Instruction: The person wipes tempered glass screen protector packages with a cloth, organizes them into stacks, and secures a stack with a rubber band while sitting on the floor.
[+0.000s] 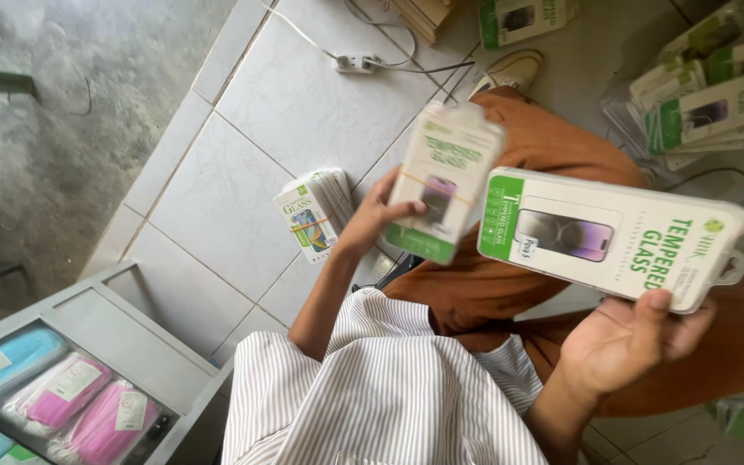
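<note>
My left hand (370, 222) grips a rubber-banded bundle of white-and-green flat screen-protector packs (443, 179), blurred, held over the tiled floor. My right hand (626, 340) holds a second, larger stack of the same packs (609, 237) from below, palm up, with the thumb pressed on its near edge. Both stacks hover above my lap in brown trousers (561, 146). The two stacks almost touch at their inner edges.
Another banded bundle of packs (313, 213) lies on the white floor tiles. More packs are piled at the upper right (703, 103). A power strip with cables (356, 62) lies at the top. A grey display case with pink and blue wrapped items (71, 392) stands at the lower left.
</note>
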